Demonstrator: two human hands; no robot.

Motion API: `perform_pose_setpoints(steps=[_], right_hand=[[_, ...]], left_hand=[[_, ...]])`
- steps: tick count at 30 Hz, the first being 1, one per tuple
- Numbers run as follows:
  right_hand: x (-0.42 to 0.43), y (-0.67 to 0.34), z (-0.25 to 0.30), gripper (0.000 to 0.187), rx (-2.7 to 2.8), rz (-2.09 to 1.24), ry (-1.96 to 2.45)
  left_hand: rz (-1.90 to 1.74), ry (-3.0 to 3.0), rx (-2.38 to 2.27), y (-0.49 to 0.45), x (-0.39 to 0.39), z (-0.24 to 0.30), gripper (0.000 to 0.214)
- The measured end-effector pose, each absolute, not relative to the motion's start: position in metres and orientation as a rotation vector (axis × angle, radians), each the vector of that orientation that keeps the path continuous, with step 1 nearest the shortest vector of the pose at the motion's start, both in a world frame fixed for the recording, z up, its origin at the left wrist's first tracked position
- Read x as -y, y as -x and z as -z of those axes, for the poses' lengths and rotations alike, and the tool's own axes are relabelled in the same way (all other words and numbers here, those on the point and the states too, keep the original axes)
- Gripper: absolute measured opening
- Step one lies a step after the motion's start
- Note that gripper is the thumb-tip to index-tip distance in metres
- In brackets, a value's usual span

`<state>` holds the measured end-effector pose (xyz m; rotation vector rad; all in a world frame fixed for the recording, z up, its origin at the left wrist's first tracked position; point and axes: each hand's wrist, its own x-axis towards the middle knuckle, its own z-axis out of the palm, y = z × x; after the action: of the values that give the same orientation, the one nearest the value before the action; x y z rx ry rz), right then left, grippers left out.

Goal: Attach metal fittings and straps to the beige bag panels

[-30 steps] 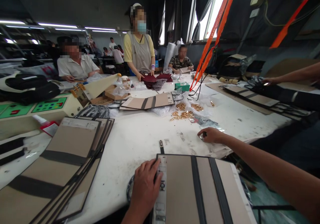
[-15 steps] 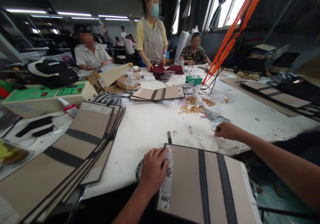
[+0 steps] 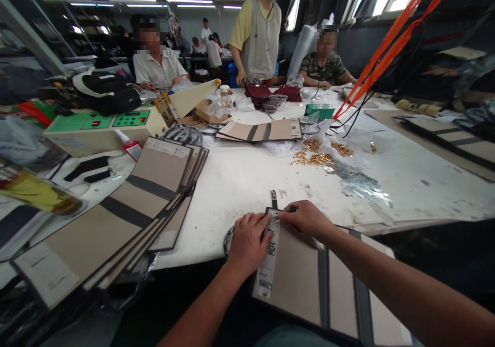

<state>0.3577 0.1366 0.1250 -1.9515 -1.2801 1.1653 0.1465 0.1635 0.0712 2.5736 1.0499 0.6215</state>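
Observation:
A beige panel point(image 3: 297, 280) with dark crosswise strips lies at the table's front edge, partly overhanging it. My left hand point(image 3: 249, 244) rests flat along its left edge, thumb apart from the fingers. At the upper left corner my right hand point(image 3: 305, 219) pinches a small dark thing point(image 3: 294, 209) too hidden to name. Just left of those fingertips, a small metal plate point(image 3: 275, 217) sits on the panel's pale end strip. A short dark tab with a metal fitting point(image 3: 274, 196) sticks out beyond the top edge. My right forearm covers part of the panel.
Similar panels point(image 3: 154, 182) are stacked at left, near a green-topped machine point(image 3: 100, 125) and a red glue bottle point(image 3: 131, 146). Gold fittings point(image 3: 319, 159) and thin silvery pieces point(image 3: 363, 184) lie ahead. Orange straps point(image 3: 386, 48) hang at right. Several people sit or stand beyond.
My right hand has moved left from beside the silvery pieces to the panel's upper left corner. My left hand stays on the panel's edge. The view has shifted left and down.

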Motion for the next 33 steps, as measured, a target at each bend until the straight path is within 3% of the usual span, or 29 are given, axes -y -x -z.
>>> perform_pose_setpoints(steps=[14, 27, 33], right_hand=[[-0.145, -0.353, -0.108, 0.015, 1.354, -1.114, 2.113], [-0.144, -0.344, -0.114, 0.01, 1.487, -0.853, 2.205], [-0.143, -0.346, -0.115, 0.007, 1.515, -0.841, 2.185]], left_hand=[[-0.628, -2.537, -1.04, -0.145, -0.164, -0.074, 0.046], [-0.633, -2.523, -1.055, -0.147, -0.166, -0.074, 0.047], [-0.453, -2.36, -1.173, -0.154, -0.185, -0.09, 0.055]])
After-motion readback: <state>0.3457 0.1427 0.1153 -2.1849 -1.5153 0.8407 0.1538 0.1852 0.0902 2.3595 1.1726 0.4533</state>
